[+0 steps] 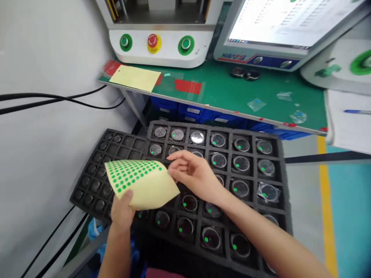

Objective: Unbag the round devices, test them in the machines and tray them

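Note:
My left hand [123, 208] grips the lower left edge of a pale yellow sheet of round green stickers [150, 189], thumb on top. Rows of green dots cover its upper left part; the lower right part is bare backing and curves upward. Beside the sheet's right edge is my right hand [194, 173], its index finger stretched out and the other fingers loosely bent. Nothing shows between those fingers; I cannot tell whether the thumb touches the sheet. Below both hands lies a black foam tray [285, 193] of round watch-like pieces [218, 160], many bearing a green dot.
A second dark tray [111, 148] with smaller round pieces sits at left. Behind stands a green bench [220, 90] with a yellow sheet [135, 77], red stickers [188, 86], two dark round pieces [245, 73], a button panel [168, 46] and a monitor [269, 27]. Blue bins [191, 110] sit underneath.

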A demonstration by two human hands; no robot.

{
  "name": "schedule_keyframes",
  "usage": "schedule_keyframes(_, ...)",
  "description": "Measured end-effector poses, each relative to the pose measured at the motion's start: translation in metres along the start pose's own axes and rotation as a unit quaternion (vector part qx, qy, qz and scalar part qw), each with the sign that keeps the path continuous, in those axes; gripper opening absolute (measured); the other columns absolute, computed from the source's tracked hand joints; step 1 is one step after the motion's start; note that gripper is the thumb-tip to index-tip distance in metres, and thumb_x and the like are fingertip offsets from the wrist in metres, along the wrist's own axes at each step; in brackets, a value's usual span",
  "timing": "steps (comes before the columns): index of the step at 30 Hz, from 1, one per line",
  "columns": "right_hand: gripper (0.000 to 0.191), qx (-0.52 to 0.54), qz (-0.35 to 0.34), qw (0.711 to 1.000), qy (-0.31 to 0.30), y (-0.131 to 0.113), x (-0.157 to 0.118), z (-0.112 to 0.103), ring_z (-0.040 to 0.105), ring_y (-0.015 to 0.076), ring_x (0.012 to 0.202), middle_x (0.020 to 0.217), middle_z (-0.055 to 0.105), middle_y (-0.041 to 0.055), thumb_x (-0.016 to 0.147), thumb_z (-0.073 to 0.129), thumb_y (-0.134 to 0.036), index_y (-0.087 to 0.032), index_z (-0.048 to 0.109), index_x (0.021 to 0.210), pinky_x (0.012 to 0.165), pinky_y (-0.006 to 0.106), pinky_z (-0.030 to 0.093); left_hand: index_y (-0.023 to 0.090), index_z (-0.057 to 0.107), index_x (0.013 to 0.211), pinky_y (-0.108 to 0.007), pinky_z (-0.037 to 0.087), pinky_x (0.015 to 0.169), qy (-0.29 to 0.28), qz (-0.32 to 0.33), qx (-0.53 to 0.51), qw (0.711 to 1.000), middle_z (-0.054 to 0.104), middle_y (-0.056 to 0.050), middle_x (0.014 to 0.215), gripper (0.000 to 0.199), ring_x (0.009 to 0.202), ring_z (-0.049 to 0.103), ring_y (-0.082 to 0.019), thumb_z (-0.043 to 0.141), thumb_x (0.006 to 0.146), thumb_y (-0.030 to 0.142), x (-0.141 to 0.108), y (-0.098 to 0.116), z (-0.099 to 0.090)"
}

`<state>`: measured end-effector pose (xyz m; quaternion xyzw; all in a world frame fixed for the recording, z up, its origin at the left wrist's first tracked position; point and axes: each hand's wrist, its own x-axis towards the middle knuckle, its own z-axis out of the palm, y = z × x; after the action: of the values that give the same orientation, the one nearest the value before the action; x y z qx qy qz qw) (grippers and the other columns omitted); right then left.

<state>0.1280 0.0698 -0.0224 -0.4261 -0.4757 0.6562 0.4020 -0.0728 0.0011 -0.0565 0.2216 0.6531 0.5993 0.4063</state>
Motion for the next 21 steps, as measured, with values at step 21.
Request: schedule_keyframes(21, 0.022, -0.446, -0.301, 0.84, 0.067, 0.005, -0.02, 0.0, 0.075, 0.0157, 0.078, 0.093, 0.079, 0.0036, 0.095, 0.052, -0.018, -0.022, 0.072, 0.087, 0.066, 0.024, 0.056, 0.02, 0.074, 0.089, -0.049, 0.06, 0.089, -0.043, -0.112, -0.062, 0.991, 0.078, -0.009, 0.089, 0.025, 0.109, 0.068, -0.038, 0.072, 0.068, 0.033, -0.022, 0.01, 0.005)
